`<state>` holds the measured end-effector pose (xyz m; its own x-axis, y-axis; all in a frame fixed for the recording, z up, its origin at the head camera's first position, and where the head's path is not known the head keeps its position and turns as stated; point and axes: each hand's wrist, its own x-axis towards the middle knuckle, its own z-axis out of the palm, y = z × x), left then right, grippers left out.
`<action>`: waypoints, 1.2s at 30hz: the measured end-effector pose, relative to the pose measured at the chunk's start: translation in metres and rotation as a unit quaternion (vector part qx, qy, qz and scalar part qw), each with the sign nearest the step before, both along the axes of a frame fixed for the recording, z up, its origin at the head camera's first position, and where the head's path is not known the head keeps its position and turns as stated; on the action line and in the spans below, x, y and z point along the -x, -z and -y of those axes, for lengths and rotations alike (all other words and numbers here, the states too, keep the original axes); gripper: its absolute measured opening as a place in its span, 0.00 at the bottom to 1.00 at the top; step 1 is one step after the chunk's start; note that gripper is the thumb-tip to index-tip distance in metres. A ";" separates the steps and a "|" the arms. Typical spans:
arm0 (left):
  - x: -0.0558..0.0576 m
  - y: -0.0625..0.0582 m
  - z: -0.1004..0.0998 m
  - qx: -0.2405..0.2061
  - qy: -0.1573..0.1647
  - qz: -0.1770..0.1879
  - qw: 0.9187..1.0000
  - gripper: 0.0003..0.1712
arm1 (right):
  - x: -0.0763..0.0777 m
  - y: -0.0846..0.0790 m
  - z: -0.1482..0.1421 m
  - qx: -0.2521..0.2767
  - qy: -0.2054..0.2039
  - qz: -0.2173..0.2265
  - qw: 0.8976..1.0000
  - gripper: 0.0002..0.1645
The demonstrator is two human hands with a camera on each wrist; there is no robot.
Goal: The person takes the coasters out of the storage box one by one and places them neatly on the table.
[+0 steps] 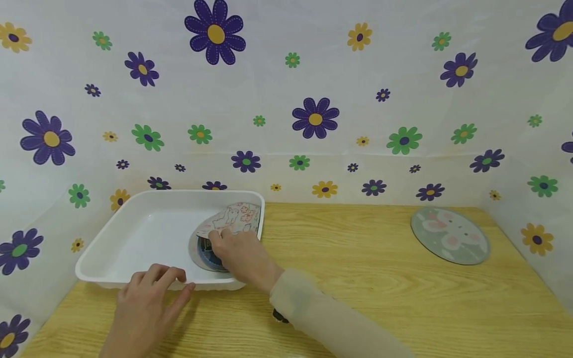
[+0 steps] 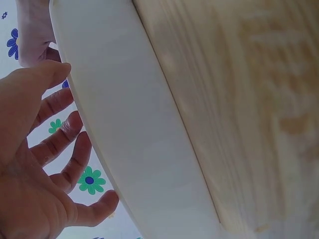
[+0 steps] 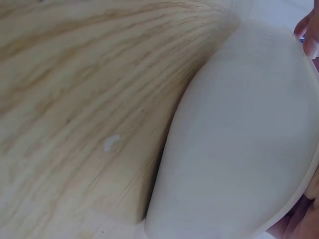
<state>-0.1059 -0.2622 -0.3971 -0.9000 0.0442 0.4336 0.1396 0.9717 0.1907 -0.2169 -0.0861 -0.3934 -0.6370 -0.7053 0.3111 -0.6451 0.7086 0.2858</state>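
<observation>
A round mouse pad [image 1: 230, 216] with line-drawn animals and red flowers leans at the right end of the white tray [image 1: 134, 238]. My right hand [image 1: 243, 253] grips its near edge with curled fingers. Beneath it lie a dark blue round pad [image 1: 208, 254] and a pale round pad [image 1: 193, 246], both partly covered. At the tray's front rim, my left hand [image 1: 147, 303] rests with loosely bent, spread fingers. Seen in the left wrist view, the thumb and little finger of the left hand [image 2: 45, 144] touch the rim. In the right wrist view, the tray wall hides most of the right hand [image 3: 301, 219].
On the right side of the wooden table [image 1: 340, 278] lies a grey-green round pad [image 1: 449, 236] with a pink and white rabbit picture. A flower-patterned white sheet [image 1: 268, 89] stands behind the table and along its sides.
</observation>
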 end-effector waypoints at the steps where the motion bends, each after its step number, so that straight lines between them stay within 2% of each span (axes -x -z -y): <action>1: 0.000 0.000 0.000 0.000 0.001 -0.002 1.000 0.11 | -0.001 0.000 0.000 0.000 0.000 -0.005 1.000 0.15; 7: 0.001 0.002 0.002 0.002 0.010 -0.016 1.000 0.11 | -0.006 0.000 0.000 0.010 0.014 -0.007 1.000 0.16; 11: 0.001 0.001 0.002 0.001 0.008 -0.005 1.000 0.11 | -0.009 0.000 -0.001 0.015 0.013 -0.013 1.000 0.17; 18: -0.001 -0.001 0.001 -0.005 -0.004 0.014 1.000 0.10 | -0.007 0.000 -0.003 0.019 -0.030 -0.092 0.995 0.12; 20: -0.001 -0.002 0.001 -0.006 -0.006 0.019 1.000 0.10 | -0.005 0.000 -0.003 0.031 -0.046 -0.101 0.993 0.10; 25: -0.002 -0.002 0.000 -0.005 -0.018 0.050 0.999 0.11 | 0.000 0.001 -0.002 0.100 -0.074 -0.109 0.986 0.12; 29: -0.002 0.000 0.001 -0.006 -0.014 0.034 0.999 0.10 | 0.005 0.006 -0.006 0.182 -0.059 -0.098 0.977 0.12; 31: -0.002 0.002 0.001 -0.006 -0.012 0.022 1.000 0.10 | 0.006 0.008 -0.008 0.235 -0.054 -0.062 0.969 0.09; 33: -0.002 0.004 0.001 -0.007 -0.008 0.008 1.000 0.10 | 0.006 0.008 -0.009 0.296 -0.051 -0.008 0.954 0.08; 34: -0.002 0.004 0.001 -0.008 -0.007 0.004 1.000 0.10 | 0.005 0.008 -0.008 0.330 -0.047 0.029 0.942 0.11; 35: -0.003 0.005 0.001 -0.008 -0.006 0.001 1.000 0.10 | 0.004 0.006 -0.008 0.368 -0.042 0.071 0.926 0.15; 36: -0.002 0.006 0.001 -0.009 -0.006 -0.002 1.000 0.10 | 0.003 0.005 -0.007 0.408 -0.032 0.115 0.905 0.20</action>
<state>-0.1035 -0.2636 -0.4030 -0.8988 0.0267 0.4374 0.1295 0.9698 0.2067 -0.2203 -0.0790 -0.3982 -0.7171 -0.3380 0.6095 -0.6681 0.5826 -0.4628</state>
